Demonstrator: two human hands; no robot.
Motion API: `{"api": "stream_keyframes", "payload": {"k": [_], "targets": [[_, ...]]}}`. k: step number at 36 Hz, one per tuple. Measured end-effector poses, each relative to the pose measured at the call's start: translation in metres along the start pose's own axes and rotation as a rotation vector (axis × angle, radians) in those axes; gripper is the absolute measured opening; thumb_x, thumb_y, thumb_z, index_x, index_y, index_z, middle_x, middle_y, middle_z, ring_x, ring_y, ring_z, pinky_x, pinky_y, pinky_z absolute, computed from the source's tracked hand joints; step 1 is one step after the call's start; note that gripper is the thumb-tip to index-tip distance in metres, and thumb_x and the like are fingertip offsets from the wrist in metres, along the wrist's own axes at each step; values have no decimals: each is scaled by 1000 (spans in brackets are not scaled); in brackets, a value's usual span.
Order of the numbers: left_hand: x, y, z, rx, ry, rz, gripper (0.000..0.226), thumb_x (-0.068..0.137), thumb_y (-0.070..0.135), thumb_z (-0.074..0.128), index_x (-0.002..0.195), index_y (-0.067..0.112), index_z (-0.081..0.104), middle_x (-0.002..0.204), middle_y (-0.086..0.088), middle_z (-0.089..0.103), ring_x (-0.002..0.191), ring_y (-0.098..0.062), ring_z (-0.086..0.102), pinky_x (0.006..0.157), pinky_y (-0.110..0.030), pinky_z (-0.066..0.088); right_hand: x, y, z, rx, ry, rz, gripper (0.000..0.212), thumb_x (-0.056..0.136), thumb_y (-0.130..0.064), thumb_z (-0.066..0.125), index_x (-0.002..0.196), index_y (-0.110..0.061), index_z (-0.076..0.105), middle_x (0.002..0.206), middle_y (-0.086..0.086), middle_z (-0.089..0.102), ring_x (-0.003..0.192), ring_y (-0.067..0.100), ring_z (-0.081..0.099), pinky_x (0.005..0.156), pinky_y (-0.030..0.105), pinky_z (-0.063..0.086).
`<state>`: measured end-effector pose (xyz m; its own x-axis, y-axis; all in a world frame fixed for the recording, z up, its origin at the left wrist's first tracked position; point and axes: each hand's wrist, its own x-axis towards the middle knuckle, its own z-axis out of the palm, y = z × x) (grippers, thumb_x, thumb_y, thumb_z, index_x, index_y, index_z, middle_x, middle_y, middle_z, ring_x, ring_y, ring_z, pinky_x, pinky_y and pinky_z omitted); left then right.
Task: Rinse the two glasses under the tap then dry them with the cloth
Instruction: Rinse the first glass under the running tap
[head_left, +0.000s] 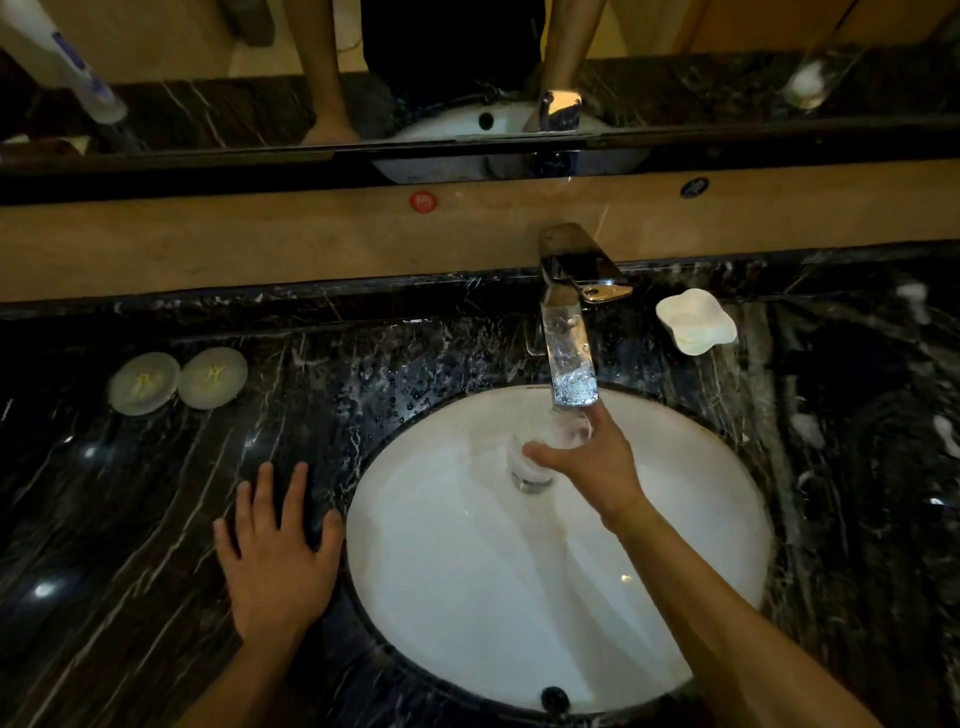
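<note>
One glass (545, 452) sits gripped in the right hand (592, 462) beneath the tap (569, 358); the left hand (278, 551) rests flat, fingers relaxed, on the counter (156, 519).

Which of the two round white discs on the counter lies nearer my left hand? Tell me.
The right-hand disc. It lies closer to the sink and more nearly above your left hand; the other disc touches its far side, further left.

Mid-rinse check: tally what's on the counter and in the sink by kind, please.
Glass, in the right hand under the tap: 1
Round white coasters: 2
White dish: 1
Total: 4
</note>
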<state>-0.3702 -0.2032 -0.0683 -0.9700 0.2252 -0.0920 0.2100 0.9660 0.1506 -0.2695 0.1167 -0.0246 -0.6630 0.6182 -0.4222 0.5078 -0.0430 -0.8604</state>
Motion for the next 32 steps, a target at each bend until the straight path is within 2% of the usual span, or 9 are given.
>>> {"api": "stream_keyframes", "payload": {"k": [3,10,14,19,21,24,28,30,32], "targets": [[1,1,0,-4,-2,-3,73,90,62,25,155,29,31,164,-9,25,152,-31,17,120,-59,12,-4,-2,4,-142,93,-119,71,67,-26,91,123,-34,49,108,-20,58,95,1,55,76,6,39],[1,-1,0,4,-11,-6,73,91,63,24,156,30,29,164,-8,23,152,-31,16,120,-59,12,-10,-8,-3,-455,202,-232,73,70,-32,87,132,-27,50,129,-6,61,109,18,61,84,30,49],[0,-1,0,7,-20,-6,74,90,64,23,156,31,28,165,-8,22,153,-30,14,121,-58,10,-3,-16,-17,-584,127,-145,81,67,-39,87,139,-29,50,136,-6,60,112,22,63,91,37,51],[1,0,-1,3,-17,-12,74,90,64,23,156,31,28,165,-7,22,152,-30,15,121,-58,11,12,-8,-39,-358,-133,56,76,56,-37,94,125,-28,62,116,-10,68,104,17,64,89,35,53],[0,0,0,-3,-15,-5,74,90,64,24,156,31,29,165,-8,23,152,-31,16,120,-59,12,15,-3,-41,-191,-229,97,66,57,-24,94,116,-28,66,113,-6,72,103,18,67,96,42,54],[0,0,-1,-5,-13,-2,74,90,64,24,155,30,31,164,-9,25,152,-32,18,120,-59,13,14,1,-36,26,-331,93,70,57,-8,94,118,-23,66,113,-2,73,108,21,68,94,36,56],[0,0,-1,-6,-8,-4,74,90,64,24,155,30,31,164,-9,26,151,-32,18,120,-60,14,11,5,-18,190,-312,52,77,53,-8,92,123,-20,63,118,3,70,110,22,66,84,27,56],[-1,0,0,-5,-11,-6,74,90,64,24,155,31,31,164,-8,25,152,-31,18,120,-60,13,11,5,-7,140,-227,14,77,55,-9,95,123,-22,61,118,1,68,110,20,65,82,24,56],[0,0,0,-8,-12,-10,74,89,64,24,155,31,30,164,-8,25,152,-31,17,120,-59,13,8,3,5,21,-113,-53,80,55,-25,95,126,-25,59,120,-3,66,109,16,63,85,24,56]]}}
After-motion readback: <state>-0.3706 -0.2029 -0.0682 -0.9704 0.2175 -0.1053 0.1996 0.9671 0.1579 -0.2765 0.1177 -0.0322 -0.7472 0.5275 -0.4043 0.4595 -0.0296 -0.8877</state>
